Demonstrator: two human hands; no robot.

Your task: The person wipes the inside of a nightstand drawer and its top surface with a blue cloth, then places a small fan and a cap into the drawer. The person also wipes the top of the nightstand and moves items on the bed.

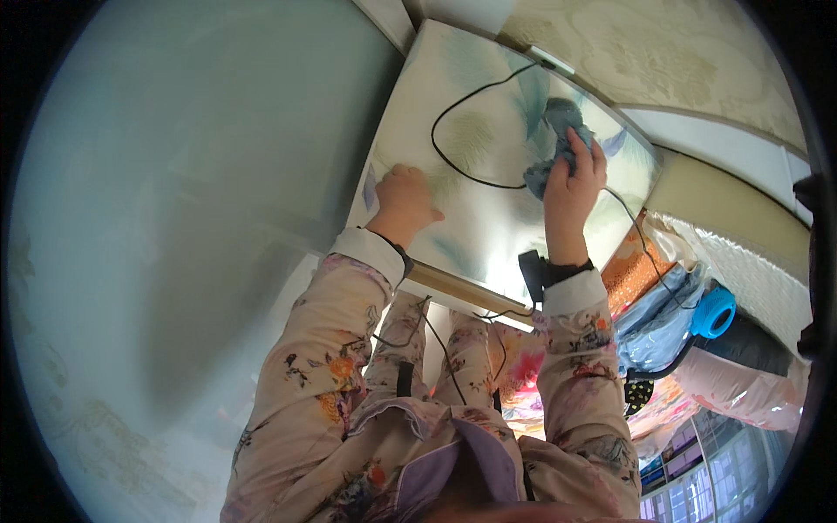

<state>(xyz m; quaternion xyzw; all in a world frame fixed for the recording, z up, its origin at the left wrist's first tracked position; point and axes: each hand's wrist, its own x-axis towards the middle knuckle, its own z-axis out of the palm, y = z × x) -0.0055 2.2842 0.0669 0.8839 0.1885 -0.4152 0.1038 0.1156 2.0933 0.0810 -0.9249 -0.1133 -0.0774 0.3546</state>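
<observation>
My right hand [575, 187] is closed on a blue-grey cloth [562, 113], pressed to the right part of a small white tabletop [471, 227] with a feather pattern. Bunched folds of the cloth stick out beyond the fingers and to their left. Near the table's left edge my left hand [404, 202] rests on the surface, its fingers curled under and the thumb out to the side. Nothing shows in it. A thin black cable [433, 132] loops over the tabletop between the two hands, and its lower end reaches the cloth.
A pale, smooth panel [218, 174] rises along the left. Behind the table runs a patterned wall [654, 52]. To the right lie heaped bags and fabrics, with a round blue object [714, 313] among them. More dark cords hang below the table's front edge.
</observation>
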